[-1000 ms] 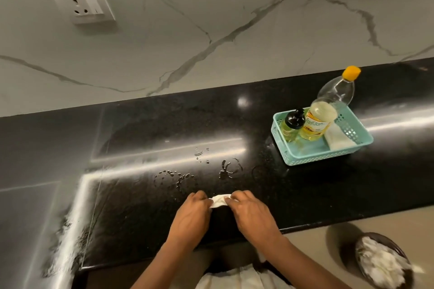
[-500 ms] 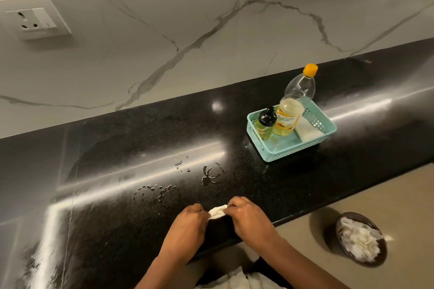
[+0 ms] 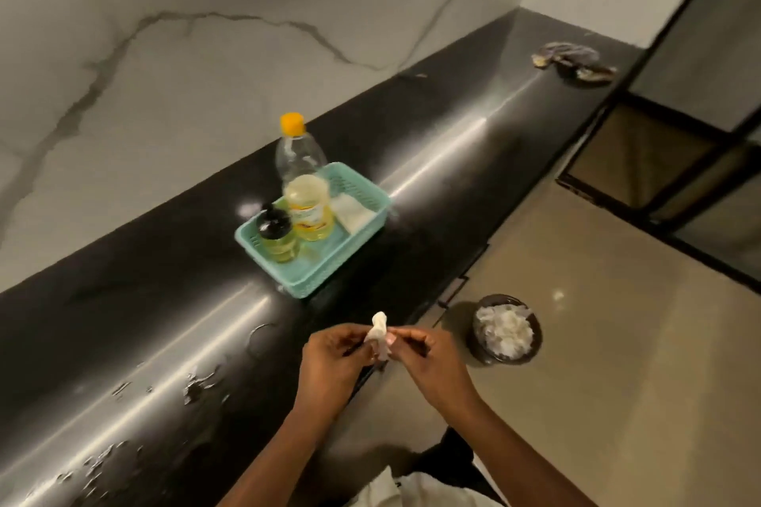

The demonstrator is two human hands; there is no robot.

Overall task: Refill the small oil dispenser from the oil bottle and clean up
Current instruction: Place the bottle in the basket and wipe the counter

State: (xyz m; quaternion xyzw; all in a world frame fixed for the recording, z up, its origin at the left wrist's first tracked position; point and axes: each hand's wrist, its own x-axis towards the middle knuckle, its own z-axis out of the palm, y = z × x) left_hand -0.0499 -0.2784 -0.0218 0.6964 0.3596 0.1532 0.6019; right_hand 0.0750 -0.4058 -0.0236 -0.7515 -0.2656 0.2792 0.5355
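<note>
Close in, the hands come up off the black counter: half a second ago they were pressing the white tissue flat at the counter's edge, and now it is lifted clear and bunched upright. The left hand and right hand both pinch it between thumb and fingertips, so both grips are clamped on the tissue, which touches nothing else. The view has also swung right. The dark bin on the floor, full of crumpled white paper, now sits near the hands at their 3 o'clock, and I'd judge this tissue is headed there. But look at 8 o'clock from the hands: oily streaks and droplets still glisten on the counter, so the wipe-down looks unfinished and another tissue may be needed. Further out, at 11 o'clock, the teal basket holds the small dispenser, black cap on and yellow oil inside, touching the oil bottle with its orange cap on, and a folded napkin just beside them. The refill itself looks done. Far off at 1 o'clock, a rumpled cloth lies at the counter's end.
</note>
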